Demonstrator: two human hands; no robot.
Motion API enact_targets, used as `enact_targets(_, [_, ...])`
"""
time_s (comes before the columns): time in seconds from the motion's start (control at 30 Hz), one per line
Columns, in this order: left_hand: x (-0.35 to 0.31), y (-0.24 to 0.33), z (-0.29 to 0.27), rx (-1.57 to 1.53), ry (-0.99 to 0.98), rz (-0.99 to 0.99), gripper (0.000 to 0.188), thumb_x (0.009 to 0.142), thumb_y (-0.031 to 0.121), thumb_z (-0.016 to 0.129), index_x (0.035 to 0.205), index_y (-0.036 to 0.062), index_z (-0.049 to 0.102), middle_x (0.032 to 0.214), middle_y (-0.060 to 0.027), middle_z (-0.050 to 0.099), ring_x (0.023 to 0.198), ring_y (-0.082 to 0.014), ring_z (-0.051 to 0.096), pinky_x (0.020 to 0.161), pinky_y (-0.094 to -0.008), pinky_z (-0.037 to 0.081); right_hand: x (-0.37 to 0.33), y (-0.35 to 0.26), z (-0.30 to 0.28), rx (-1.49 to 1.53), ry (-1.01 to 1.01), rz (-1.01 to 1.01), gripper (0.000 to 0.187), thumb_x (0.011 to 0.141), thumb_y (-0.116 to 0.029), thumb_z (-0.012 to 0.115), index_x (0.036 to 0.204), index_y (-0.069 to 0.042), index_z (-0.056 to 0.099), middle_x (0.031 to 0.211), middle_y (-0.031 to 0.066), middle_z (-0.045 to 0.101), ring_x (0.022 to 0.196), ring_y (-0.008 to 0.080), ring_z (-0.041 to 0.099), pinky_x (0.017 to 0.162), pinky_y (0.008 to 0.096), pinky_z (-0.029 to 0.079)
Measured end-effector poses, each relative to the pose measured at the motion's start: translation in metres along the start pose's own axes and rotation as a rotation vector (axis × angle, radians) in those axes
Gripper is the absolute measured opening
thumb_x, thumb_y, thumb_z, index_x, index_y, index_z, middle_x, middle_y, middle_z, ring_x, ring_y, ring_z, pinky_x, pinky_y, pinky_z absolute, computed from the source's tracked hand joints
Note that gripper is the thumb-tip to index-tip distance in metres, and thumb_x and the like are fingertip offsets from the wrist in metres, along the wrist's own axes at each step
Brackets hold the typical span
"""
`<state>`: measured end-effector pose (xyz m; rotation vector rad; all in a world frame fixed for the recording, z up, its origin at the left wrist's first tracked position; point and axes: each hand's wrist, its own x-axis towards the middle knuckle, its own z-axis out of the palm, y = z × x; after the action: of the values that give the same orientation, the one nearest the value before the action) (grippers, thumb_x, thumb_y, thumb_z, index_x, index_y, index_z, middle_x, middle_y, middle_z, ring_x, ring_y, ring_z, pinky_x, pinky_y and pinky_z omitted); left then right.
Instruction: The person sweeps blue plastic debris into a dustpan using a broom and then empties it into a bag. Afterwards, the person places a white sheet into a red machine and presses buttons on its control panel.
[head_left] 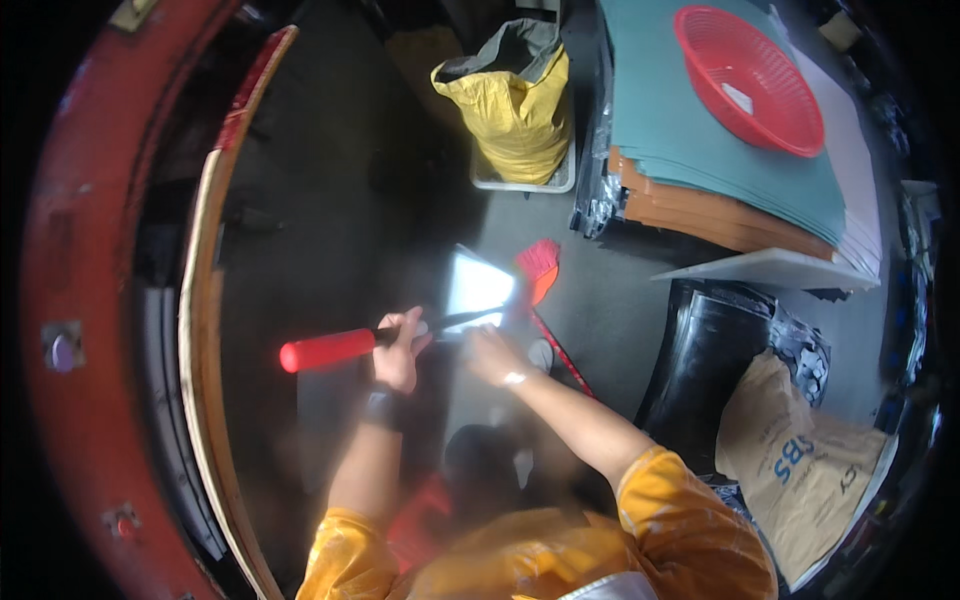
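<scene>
The person's orange sleeves are entering from the lower edge, and both forearms are extending upward toward the middle of the view. The left hand (398, 350) is closing around a broom handle (400, 335), just where its red grip (327, 350) is ending and the dark shaft is beginning; a dark wristband is sitting on that wrist. The right hand (493, 355) is lying further along the same shaft, just beside the left hand; motion blur is hiding whether its fingers are wrapping the shaft or only resting on it. The two hands are working close together but not touching.

The handle is running almost level from the red grip at the left to the red broom head (540, 268) at the upper right. The bristles are touching a bright, glaring flat panel (478, 285) lying on the dark floor (340, 200).

To the right, a tan printed sack (800, 460) is leaning beside a black container (705, 350). Further away, a yellow sack (515, 105) is standing in a shallow grey tray. At the upper right, a red mesh basket (748, 80) is resting on a stack of green and brown sheets (700, 170). A curved red rim (90, 250) is bounding the left side.
</scene>
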<state>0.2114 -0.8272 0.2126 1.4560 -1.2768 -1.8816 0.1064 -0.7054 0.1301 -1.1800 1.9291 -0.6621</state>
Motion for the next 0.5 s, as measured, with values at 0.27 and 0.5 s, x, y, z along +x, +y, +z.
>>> enact_targets(0.27, [0.178,-0.041,0.016,0.015,0.051,0.063,0.011,0.086,0.013,0.055,0.077,0.0114,0.049,0.1,-0.006,0.059,0.087,-0.0154,0.055,0.076,-0.0381,0.049,-0.091,0.217,0.019,-0.025,-0.231,0.617,0.039,0.076,-0.028,0.06,0.112,-0.013,0.051,0.11,0.017,0.052,0.103,0.0347,0.051,0.088,0.0403,0.042])
enact_targets(0.5, [0.322,-0.053,0.048,0.015,0.164,0.172,0.012,0.083,0.018,0.06,0.083,0.0135,0.049,0.098,-0.0075,0.058,0.089,-0.0202,0.056,0.069,-0.0408,0.052,-0.142,0.312,0.059,-0.029,-0.354,0.823,0.039,0.077,-0.027,0.059,0.111,-0.01,0.05,0.109,0.0177,0.054,0.101,0.035,0.053,0.085,0.044,0.043])
